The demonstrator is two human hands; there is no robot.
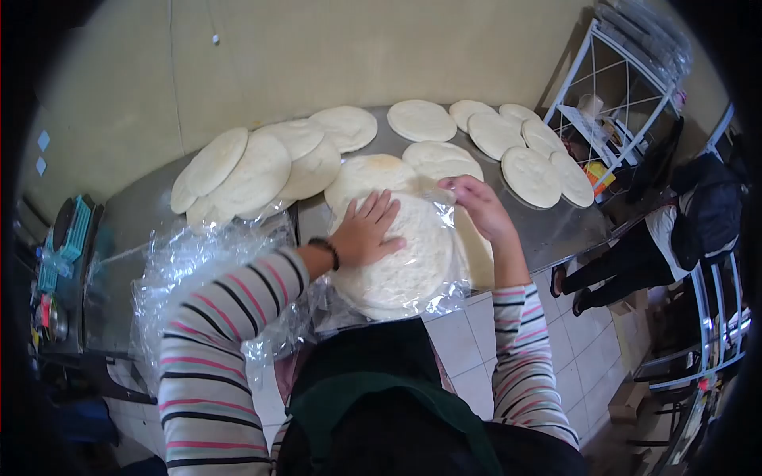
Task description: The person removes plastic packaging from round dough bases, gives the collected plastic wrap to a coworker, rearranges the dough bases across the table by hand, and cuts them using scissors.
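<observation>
In front of me, a clear plastic bag [451,295] lies around a round pale flatbread [389,278] near the table's front edge. My left hand [367,230] rests flat on the flatbread, fingers spread. At the bag's far right corner, my right hand [480,208] pinches the film between thumb and fingers. Another flatbread [369,173] shows behind the bagged one, partly covered by it. The edge of one more flatbread [474,254] sticks out under my right wrist.
Overlapping flatbreads [246,176] lie at the back left, several more [530,176] at the back right. A heap of clear plastic bags [190,266] covers part of the metal table [119,289]. At right are a white rack [591,40] and a person in dark trousers [635,266].
</observation>
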